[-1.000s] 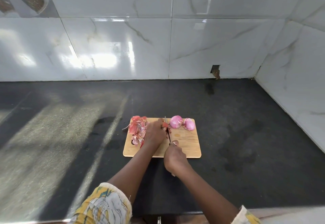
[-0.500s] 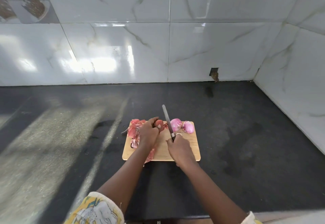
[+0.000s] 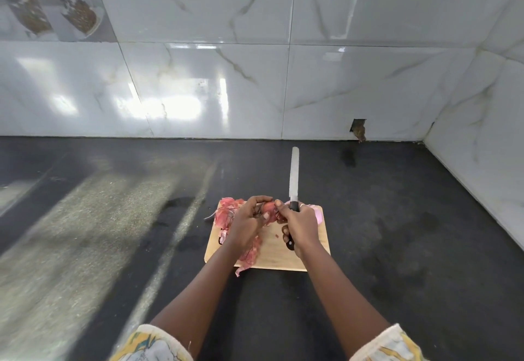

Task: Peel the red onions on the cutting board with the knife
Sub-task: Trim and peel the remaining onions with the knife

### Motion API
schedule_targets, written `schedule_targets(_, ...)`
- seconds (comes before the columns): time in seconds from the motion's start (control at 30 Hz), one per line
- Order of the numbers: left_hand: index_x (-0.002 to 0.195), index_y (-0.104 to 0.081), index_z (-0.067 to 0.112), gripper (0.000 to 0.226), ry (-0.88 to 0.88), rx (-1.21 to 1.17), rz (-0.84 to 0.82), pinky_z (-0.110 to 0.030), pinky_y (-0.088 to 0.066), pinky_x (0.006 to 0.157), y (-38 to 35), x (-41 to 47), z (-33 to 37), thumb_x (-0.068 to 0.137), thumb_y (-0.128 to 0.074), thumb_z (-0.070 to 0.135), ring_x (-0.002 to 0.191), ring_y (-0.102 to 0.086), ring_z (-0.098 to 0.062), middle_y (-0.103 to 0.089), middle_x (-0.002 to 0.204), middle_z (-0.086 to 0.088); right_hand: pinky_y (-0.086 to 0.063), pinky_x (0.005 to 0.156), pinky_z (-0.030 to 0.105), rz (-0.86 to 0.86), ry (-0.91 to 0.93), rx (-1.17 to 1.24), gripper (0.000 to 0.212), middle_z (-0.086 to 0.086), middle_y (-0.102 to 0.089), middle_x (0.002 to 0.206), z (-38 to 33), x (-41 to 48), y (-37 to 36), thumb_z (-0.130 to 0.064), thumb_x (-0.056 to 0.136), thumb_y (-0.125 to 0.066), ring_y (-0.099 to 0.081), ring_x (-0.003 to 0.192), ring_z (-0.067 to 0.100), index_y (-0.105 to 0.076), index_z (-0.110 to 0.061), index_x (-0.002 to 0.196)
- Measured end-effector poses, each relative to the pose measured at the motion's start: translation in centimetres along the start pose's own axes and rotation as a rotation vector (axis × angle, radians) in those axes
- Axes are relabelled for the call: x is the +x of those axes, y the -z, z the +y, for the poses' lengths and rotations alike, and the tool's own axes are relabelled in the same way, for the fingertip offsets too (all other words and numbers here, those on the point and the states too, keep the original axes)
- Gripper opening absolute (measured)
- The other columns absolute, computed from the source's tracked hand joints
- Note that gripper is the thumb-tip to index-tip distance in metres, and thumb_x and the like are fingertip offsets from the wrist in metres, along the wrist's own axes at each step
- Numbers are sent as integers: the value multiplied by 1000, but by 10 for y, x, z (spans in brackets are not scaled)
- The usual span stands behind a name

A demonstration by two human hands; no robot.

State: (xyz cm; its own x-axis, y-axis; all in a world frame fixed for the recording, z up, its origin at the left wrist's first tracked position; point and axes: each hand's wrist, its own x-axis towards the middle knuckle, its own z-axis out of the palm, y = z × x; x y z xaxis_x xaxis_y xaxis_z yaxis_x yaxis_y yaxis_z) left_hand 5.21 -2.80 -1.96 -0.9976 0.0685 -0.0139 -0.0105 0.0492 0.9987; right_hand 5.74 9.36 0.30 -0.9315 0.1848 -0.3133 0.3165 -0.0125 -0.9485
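A wooden cutting board lies on the black counter. Above it my left hand grips a red onion, fingers curled round it. My right hand holds the knife by its black handle, blade pointing up and away, and its thumb touches the onion's skin. Peeled pink onions lie at the board's far right corner, mostly hidden behind my right hand. A heap of red onion skins covers the board's left side.
The black counter stretches around the board, with white marble wall tiles at the back and right. A small hole in the wall sits at the back right. One skin strip hangs over the board's near edge.
The knife left the board and swung upright. My left hand lifted the onion off the board and both hands came together around it.
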Motion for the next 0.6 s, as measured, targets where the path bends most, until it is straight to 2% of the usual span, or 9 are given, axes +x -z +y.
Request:
schedule_targets(0.1, 102, -54, 25, 33, 40, -17, -26, -16, -48, 66, 4, 0, -3, 91, -46, -5, 81, -61, -10, -61, 94, -4, -29, 34, 21, -4, -19, 80, 12, 6, -47, 57, 5, 6, -5, -11, 89, -61, -38, 33, 10, -51, -6, 90)
schedule_targets(0.23, 121, -50, 31, 46, 89, 13, -170, -27, -48, 84, 12, 4, -1, 90, -49, -3, 93, -60, -14, -58, 102, -1, -28, 31, 18, -30, 2, 106, 9, 7, -46, 52, 5, 10, -2, 0, 90, -56, -37, 30, 8, -50, -5, 85)
schedule_targets(0.33, 114, -58, 30, 35, 50, 187, -226, -29, -46, 94, 19, 9, 4, 85, -64, 12, 104, -59, -14, -63, 110, 3, -28, 31, 17, -52, 22, 94, 14, 4, -47, 50, 4, 14, -2, -3, 90, -60, -37, 32, 7, -50, -7, 80)
schedule_targets(0.4, 111, -60, 22, 30, 29, 236, -200, -28, -48, 92, 21, 12, 7, 82, -68, 16, 101, -61, -14, -65, 108, 2, -27, 31, 16, -52, 19, 89, 17, 4, -47, 52, 3, 17, -3, -4, 89, -62, -37, 32, 5, -49, -9, 78)
schedule_targets(0.5, 107, -58, 17, 25, 40, 246, -174, -29, -50, 88, 18, 14, 11, 85, -62, 7, 98, -60, -16, -63, 104, -1, -24, 31, 16, -49, 7, 135, 20, 4, -43, 52, 3, 20, -5, -3, 89, -62, -33, 31, 4, -48, -8, 76)
schedule_targets(0.6, 108, -57, 12, 24, 56, 187, -117, -19, -51, 78, 12, 14, 9, 87, -56, 1, 85, -62, -7, -61, 102, -4, -22, 30, 16, -45, -22, 245, 21, 4, -40, 50, 5, 21, -6, -2, 88, -63, -30, 29, 5, -48, -8, 75)
